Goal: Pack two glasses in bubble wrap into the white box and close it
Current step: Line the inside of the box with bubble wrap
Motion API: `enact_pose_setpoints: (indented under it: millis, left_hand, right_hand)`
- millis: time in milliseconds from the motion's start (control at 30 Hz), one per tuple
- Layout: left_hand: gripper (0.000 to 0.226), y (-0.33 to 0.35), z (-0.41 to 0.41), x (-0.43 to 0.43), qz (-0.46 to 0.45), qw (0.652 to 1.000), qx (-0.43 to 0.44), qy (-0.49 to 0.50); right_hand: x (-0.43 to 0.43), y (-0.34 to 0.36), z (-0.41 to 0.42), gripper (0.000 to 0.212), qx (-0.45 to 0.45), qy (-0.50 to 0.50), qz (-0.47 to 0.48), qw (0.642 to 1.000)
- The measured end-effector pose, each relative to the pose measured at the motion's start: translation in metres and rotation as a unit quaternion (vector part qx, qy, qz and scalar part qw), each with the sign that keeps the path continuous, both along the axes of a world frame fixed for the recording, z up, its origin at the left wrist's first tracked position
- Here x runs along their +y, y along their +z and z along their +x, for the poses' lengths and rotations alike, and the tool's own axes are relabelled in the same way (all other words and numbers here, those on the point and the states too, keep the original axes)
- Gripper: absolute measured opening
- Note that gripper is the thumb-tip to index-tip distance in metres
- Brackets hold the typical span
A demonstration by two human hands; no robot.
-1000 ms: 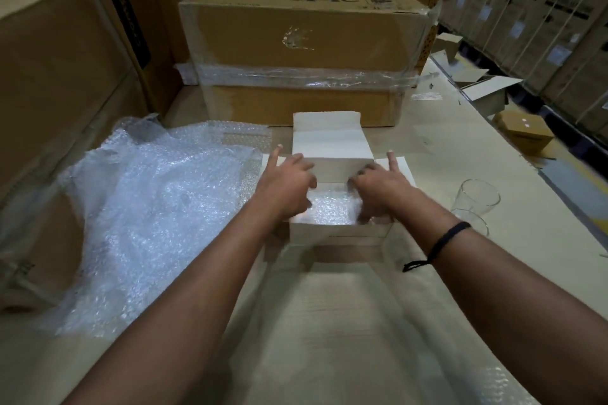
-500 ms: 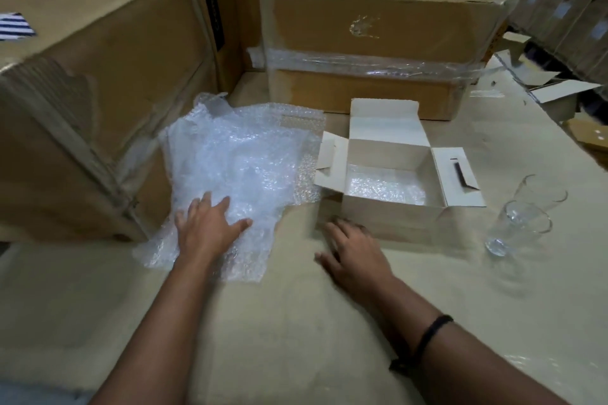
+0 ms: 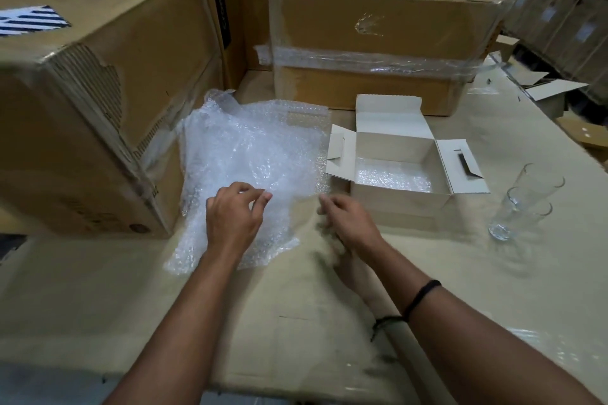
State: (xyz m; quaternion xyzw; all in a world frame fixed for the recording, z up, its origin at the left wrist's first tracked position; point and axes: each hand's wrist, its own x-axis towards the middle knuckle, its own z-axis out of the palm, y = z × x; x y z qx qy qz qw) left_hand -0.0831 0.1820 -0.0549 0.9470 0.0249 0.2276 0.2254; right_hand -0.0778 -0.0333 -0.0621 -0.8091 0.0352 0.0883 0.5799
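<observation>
The white box (image 3: 399, 204) stands open on the table, lid and side flaps up, with a bubble wrap sheet (image 3: 391, 176) lining its floor. Left of it lies a loose pile of bubble wrap (image 3: 250, 148). My left hand (image 3: 233, 217) rests on that pile, fingers curled, thumb and forefinger pinching the wrap. My right hand (image 3: 348, 223) is blurred just in front of the box's left corner, fingertips at the wrap's right edge; its grip is unclear. Two clear glasses (image 3: 539, 181) (image 3: 516, 217) lie tilted on the table to the right of the box.
A large brown carton (image 3: 82, 92) sits close on the left, touching the wrap pile. A taped carton (image 3: 378, 26) stands behind the white box. Folded boxes (image 3: 552, 89) lie at the far right. The table (image 3: 296, 306) is covered in brown cardboard.
Both hands left the white box and came back toward me. The left hand went onto the bubble wrap pile and curled its fingers; the right hand lifted off the table toward the wrap's edge.
</observation>
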Motion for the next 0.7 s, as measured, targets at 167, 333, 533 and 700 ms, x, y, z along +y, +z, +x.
enact_pose_setpoints:
  millis: [167, 333, 533, 700]
  left_hand:
    - [0.034, -0.007, -0.002, 0.006, -0.009, 0.996, 0.078, -0.051]
    - [0.049, -0.008, 0.006, 0.029, -0.069, 0.993, 0.089, -0.027]
    - [0.063, -0.011, 0.019, 0.041, -0.106, 0.973, 0.181, -0.097]
    - [0.046, -0.014, 0.017, 0.029, 0.017, 0.969, 0.245, -0.033]
  right_hand:
    - [0.041, 0.019, 0.026, 0.046, 0.114, 0.012, 0.055, 0.992]
    - [0.047, 0.025, 0.028, 0.027, 0.045, 0.008, 0.138, 0.989]
    - [-0.007, 0.046, 0.018, 0.031, 0.110, 0.151, 0.309, 0.933]
    - [-0.080, 0.059, 0.001, 0.052, 0.131, 0.114, 0.164, 0.971]
